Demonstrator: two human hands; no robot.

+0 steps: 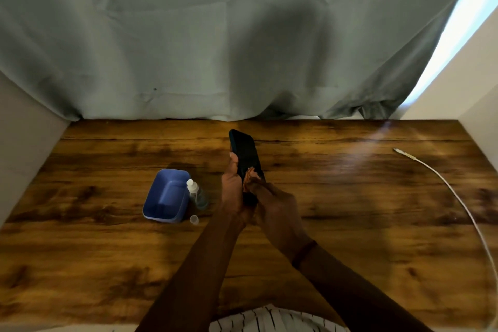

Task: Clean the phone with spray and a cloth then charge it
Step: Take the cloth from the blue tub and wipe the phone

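My left hand [231, 188] grips the lower part of a black phone [246, 151], which is raised above the wooden table and tilted, its screen facing me and its top pointing away. My right hand [277, 205] comes in from the right, its fingertips pressed on the lower screen with a small orange-brown cloth [252, 173] pinched under them. Most of the cloth is hidden by the fingers. A clear spray bottle [198, 194] with a white nozzle lies on the table just left of my left hand. A white charging cable [458, 197] lies at the far right, its plug [401, 153] pointing left.
An empty blue tray [151, 197] sits next to the bottle, with a small clear cap [194, 219] in front of it. A grey-green curtain [215, 48] hangs along the table's far edge. Pale walls close in on the left and right.
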